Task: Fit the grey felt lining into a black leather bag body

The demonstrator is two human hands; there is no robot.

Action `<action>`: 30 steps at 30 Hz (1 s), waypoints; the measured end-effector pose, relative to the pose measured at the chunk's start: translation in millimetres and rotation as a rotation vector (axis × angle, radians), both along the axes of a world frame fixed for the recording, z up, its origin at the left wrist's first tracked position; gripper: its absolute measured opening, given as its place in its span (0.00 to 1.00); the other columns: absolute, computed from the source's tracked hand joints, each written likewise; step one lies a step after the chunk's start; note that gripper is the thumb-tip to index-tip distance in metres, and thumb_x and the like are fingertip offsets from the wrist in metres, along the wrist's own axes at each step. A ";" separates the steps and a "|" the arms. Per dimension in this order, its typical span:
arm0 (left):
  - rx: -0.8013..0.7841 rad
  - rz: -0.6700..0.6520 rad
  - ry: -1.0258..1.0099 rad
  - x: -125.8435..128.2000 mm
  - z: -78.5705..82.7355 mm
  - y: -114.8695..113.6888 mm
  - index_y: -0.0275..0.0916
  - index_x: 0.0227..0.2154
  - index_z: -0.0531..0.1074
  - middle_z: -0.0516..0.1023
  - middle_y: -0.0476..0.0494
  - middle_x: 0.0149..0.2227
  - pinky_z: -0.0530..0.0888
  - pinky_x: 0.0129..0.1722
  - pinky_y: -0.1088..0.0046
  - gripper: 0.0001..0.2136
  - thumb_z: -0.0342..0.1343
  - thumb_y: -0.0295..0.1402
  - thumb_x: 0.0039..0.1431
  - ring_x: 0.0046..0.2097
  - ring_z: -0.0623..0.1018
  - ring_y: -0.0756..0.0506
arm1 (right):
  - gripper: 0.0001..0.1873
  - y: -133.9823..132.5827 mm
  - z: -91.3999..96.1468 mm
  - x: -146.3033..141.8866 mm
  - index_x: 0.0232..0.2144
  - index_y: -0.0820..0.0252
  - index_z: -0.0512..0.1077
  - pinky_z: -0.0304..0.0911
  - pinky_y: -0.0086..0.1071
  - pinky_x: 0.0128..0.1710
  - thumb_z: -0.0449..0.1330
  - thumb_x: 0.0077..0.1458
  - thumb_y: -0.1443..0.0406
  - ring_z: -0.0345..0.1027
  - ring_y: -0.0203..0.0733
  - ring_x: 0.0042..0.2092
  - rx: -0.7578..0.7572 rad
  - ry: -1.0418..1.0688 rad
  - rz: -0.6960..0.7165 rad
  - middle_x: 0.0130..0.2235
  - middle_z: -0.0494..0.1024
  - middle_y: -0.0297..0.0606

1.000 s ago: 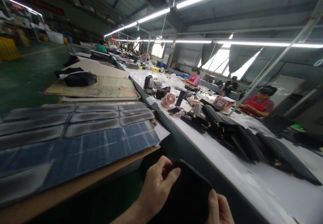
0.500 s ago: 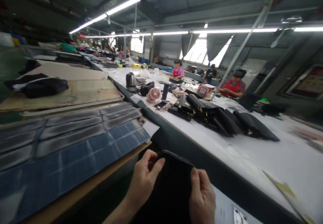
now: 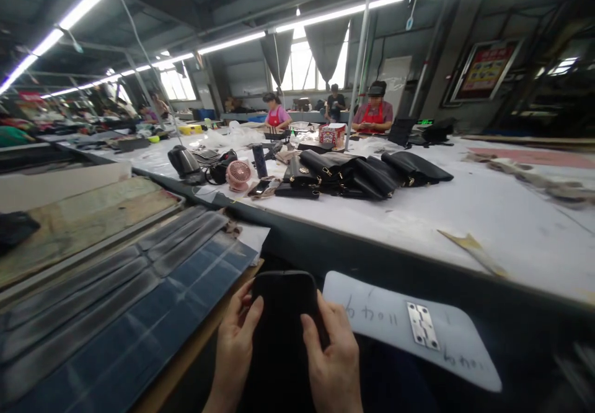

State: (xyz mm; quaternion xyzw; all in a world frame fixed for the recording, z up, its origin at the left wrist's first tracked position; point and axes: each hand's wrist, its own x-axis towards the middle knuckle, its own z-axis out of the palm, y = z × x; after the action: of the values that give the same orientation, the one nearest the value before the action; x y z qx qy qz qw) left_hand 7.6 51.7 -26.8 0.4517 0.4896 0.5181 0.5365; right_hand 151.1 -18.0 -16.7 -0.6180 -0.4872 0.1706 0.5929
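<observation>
A black leather-like panel [image 3: 281, 332] with rounded top corners is held up in front of me, its lower part lost in the dark. My left hand [image 3: 237, 338] grips its left edge, the thumb on the near face. On the opposite edge my right hand [image 3: 332, 351] pinches it the same way, thumb toward me and fingers behind. Just right of my right hand lies a pale template plate [image 3: 381, 314] with handwritten numbers and a metal hinge [image 3: 423, 325].
Left is a board with dark padded strips [image 3: 116, 301]. On the long white table [image 3: 465, 214] are black bags [image 3: 353, 171], a pink fan [image 3: 238, 175], a kettle [image 3: 184, 162] and a yellowish scrap [image 3: 471, 252]. Several people sit beyond, two in red aprons [image 3: 372, 115].
My view has turned right. The right hand has moved left, closer to the left hand, and the panel now faces me more squarely. The hinged template shows more fully.
</observation>
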 end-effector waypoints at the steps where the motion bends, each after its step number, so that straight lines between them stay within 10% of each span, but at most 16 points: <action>1: 0.013 -0.018 0.012 0.0 -2.3 -2.8 0.45 0.55 0.67 0.75 0.45 0.52 0.74 0.50 0.70 0.25 0.60 0.47 0.57 0.53 0.75 0.40 | 0.20 -1.1 -4.3 -0.5 0.57 0.55 0.68 0.68 0.34 0.47 0.53 0.64 0.61 0.68 0.45 0.49 0.007 -0.013 -0.012 0.48 0.72 0.43; 10: 0.063 -0.093 -0.016 4.0 -4.8 -21.0 0.49 0.58 0.67 0.60 0.50 0.66 0.62 0.64 0.66 0.27 0.61 0.44 0.56 0.67 0.59 0.39 | 0.24 -7.8 -23.4 -2.8 0.62 0.57 0.63 0.65 0.40 0.54 0.52 0.65 0.60 0.64 0.48 0.54 -0.017 0.006 -0.036 0.53 0.69 0.45; 18: -0.066 -0.344 -0.317 20.6 14.9 -27.4 0.44 0.69 0.41 0.60 0.39 0.66 0.61 0.64 0.58 0.45 0.62 0.38 0.54 0.66 0.61 0.36 | 0.29 -0.2 -24.5 18.1 0.60 0.60 0.65 0.60 0.45 0.60 0.53 0.62 0.51 0.60 0.51 0.60 -0.171 0.071 0.016 0.59 0.66 0.45; 30: -0.065 -0.436 -0.498 9.6 -21.9 -46.4 0.45 0.69 0.36 0.58 0.40 0.67 0.54 0.67 0.56 0.49 0.65 0.36 0.53 0.67 0.58 0.36 | 0.46 -24.4 -44.9 10.0 0.68 0.64 0.48 0.53 0.54 0.62 0.39 0.60 0.39 0.48 0.60 0.66 -0.560 -0.024 0.027 0.66 0.57 0.48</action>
State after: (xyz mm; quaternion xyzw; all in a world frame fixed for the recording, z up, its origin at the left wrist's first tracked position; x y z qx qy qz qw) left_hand 17.3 5.3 -48.7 0.3880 0.2517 0.4699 0.7519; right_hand 161.1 -42.4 -61.7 -0.7534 -0.4362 0.2990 0.3907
